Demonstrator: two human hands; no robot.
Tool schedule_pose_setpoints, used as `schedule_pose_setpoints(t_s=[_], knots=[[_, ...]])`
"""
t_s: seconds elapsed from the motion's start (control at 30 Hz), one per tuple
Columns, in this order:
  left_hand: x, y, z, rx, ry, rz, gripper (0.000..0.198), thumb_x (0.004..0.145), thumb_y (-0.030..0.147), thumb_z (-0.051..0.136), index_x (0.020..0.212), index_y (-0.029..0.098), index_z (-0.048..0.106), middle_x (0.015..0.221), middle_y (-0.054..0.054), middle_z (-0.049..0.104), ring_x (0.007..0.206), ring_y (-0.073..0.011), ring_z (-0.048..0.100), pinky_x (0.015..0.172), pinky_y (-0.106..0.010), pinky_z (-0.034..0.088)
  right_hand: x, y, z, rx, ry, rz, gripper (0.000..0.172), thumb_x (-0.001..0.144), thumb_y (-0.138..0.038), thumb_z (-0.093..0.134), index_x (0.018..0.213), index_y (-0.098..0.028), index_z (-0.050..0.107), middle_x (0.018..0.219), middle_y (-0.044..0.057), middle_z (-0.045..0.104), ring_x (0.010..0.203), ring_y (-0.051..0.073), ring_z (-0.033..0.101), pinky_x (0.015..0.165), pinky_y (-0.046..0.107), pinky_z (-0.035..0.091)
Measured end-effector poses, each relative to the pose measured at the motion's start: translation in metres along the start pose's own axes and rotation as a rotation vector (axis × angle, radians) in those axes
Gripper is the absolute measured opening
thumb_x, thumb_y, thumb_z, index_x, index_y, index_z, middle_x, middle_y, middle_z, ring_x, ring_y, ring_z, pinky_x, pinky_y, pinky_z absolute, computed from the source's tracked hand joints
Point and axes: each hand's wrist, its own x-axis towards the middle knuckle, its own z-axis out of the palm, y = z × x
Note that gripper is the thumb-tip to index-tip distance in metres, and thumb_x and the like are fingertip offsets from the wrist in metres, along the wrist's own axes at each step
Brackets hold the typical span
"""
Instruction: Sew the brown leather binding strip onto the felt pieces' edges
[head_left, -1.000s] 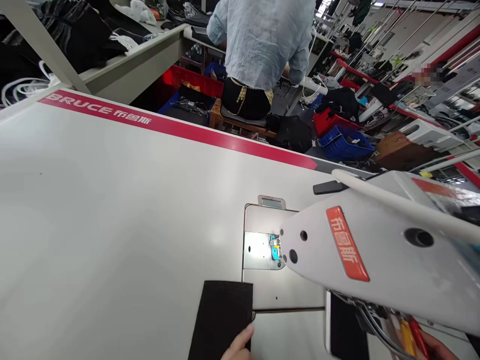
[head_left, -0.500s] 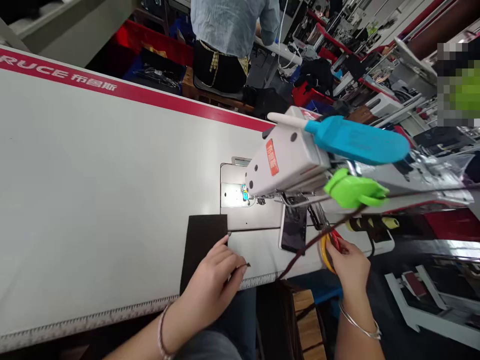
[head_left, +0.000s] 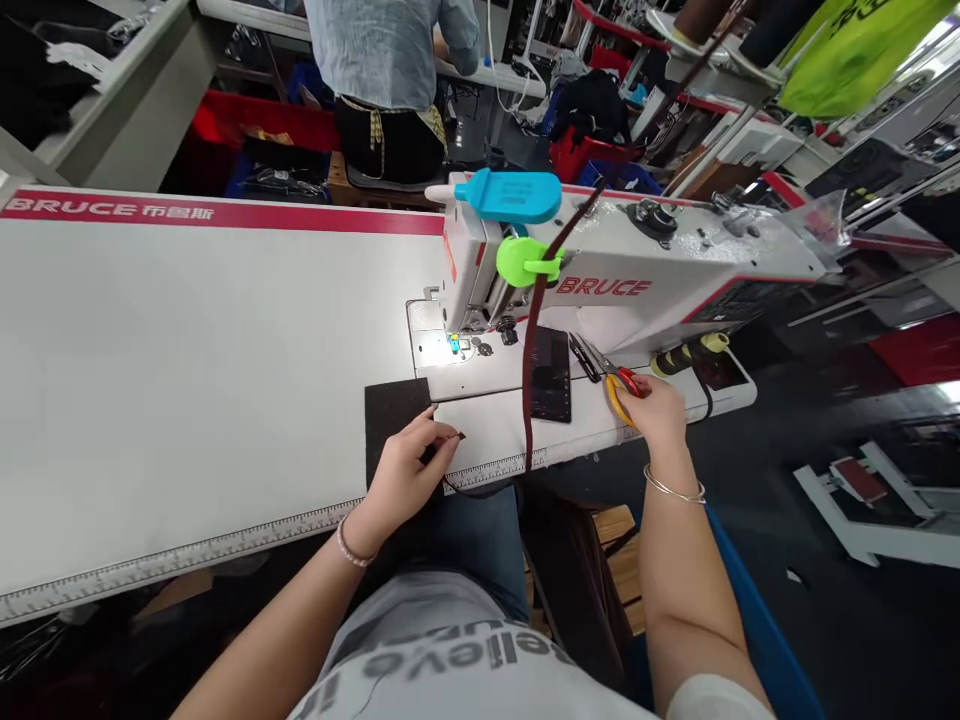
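Note:
My left hand (head_left: 411, 462) pinches the small end of a dark strip (head_left: 461, 436) between thumb and index finger. It rests over the right side of a dark fabric piece (head_left: 394, 405) lying flat near the table's front edge. On the right, my right hand (head_left: 654, 408) is closed around the scissors (head_left: 621, 388), gripping their yellow and red handles; the blades point toward the sewing machine (head_left: 600, 265). A long maroon strip (head_left: 531, 370) hangs past the machine's green clip (head_left: 529, 262) down to the table edge. Whether both strips are one piece I cannot tell.
A phone (head_left: 551, 375) lies beside the needle plate, with black snips (head_left: 585, 358) next to it. A thread cone (head_left: 690, 352) lies farther right. Along the table's front edge runs a measuring tape (head_left: 247, 540). A person (head_left: 394, 60) sits beyond the table.
The head view has shifted and tilted, bringing in my lap and more of the machine. My left hand keeps its pinch beside the fabric, and my right hand stays on the scissors.

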Motion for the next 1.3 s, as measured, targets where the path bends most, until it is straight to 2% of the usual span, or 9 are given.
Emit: schedule_pose_setpoints(t_s=[0.1,0.23,0.33,0.47,0.63,0.97,1.1,1.2,1.3], knots=[[0.000,0.000,0.001,0.002,0.018,-0.005,0.015,0.092,0.028,0.054,0.085,0.019,0.063,0.070,0.004,0.064,0.064,-0.0090,0.060,0.118,-0.047,0.040,-0.009,-0.006,0.004,0.112,0.177,-0.112,0.040,0.078,-0.042,0.059,0.100,-0.011,0.072,0.103,0.016,0.069,0.096,0.028,0.062,0.089,0.041,0.049],[0.001,0.001,0.002,-0.010,0.038,-0.026,0.016,0.091,0.029,0.054,0.083,0.018,0.064,0.070,0.005,0.065,0.064,-0.0081,0.060,0.118,-0.045,0.040,-0.052,-0.029,0.020,0.262,0.410,-0.328,0.035,0.086,-0.038,0.054,0.103,-0.012,0.070,0.110,0.016,0.064,0.109,0.028,0.057,0.100,0.047,0.046],[0.002,0.002,0.003,-0.040,0.053,-0.068,0.018,0.091,0.031,0.055,0.081,0.018,0.063,0.066,0.005,0.063,0.064,-0.0082,0.061,0.117,-0.044,0.040,-0.089,-0.049,0.038,0.274,0.377,-0.478,0.032,0.087,-0.043,0.057,0.103,-0.019,0.070,0.118,0.013,0.060,0.117,0.028,0.053,0.104,0.049,0.044],[0.002,0.002,0.002,-0.100,0.062,-0.138,0.022,0.090,0.035,0.057,0.078,0.018,0.062,0.070,0.003,0.064,0.077,-0.0126,0.066,0.116,-0.043,0.041,-0.113,-0.061,0.055,0.267,0.352,-0.503,0.033,0.088,-0.045,0.058,0.109,-0.022,0.069,0.129,0.013,0.052,0.130,0.032,0.042,0.111,0.055,0.038],[0.001,0.000,-0.001,-0.189,0.073,-0.200,0.023,0.090,0.037,0.057,0.080,0.018,0.063,0.070,0.001,0.065,0.087,-0.0155,0.068,0.116,-0.044,0.040,-0.110,-0.058,0.061,0.263,0.361,-0.499,0.034,0.089,-0.046,0.057,0.111,-0.022,0.069,0.132,0.013,0.049,0.134,0.033,0.038,0.114,0.055,0.035],[0.001,0.002,-0.001,-0.243,0.085,-0.227,0.022,0.090,0.037,0.060,0.079,0.018,0.064,0.065,0.002,0.061,0.086,-0.0157,0.068,0.117,-0.045,0.038,-0.094,-0.050,0.070,0.166,0.362,-0.449,0.049,0.091,-0.054,0.050,0.124,-0.020,0.062,0.134,0.015,0.049,0.131,0.033,0.042,0.108,0.057,0.039],[0.000,0.002,-0.002,-0.255,0.098,-0.200,0.019,0.091,0.034,0.060,0.081,0.018,0.064,0.067,0.002,0.061,0.081,-0.0132,0.066,0.117,-0.045,0.039,-0.109,-0.051,0.064,0.375,0.512,-0.480,0.040,0.092,-0.044,0.052,0.119,-0.016,0.060,0.124,0.016,0.054,0.122,0.029,0.052,0.102,0.053,0.046],[0.000,0.002,-0.003,-0.273,0.085,-0.130,0.014,0.092,0.029,0.059,0.085,0.019,0.065,0.073,0.003,0.063,0.074,-0.0092,0.062,0.119,-0.044,0.037,-0.146,-0.062,0.060,0.653,0.603,-0.581,0.025,0.091,-0.026,0.050,0.113,-0.017,0.059,0.104,0.013,0.061,0.104,0.023,0.061,0.088,0.045,0.055],[0.002,0.001,-0.002,-0.289,0.053,-0.048,0.010,0.092,0.024,0.059,0.085,0.020,0.065,0.082,0.001,0.066,0.086,-0.0106,0.064,0.120,-0.045,0.033,-0.194,-0.083,0.060,0.870,0.317,-0.772,0.032,0.087,-0.017,0.050,0.118,-0.019,0.057,0.102,0.011,0.065,0.100,0.021,0.064,0.085,0.041,0.058]])
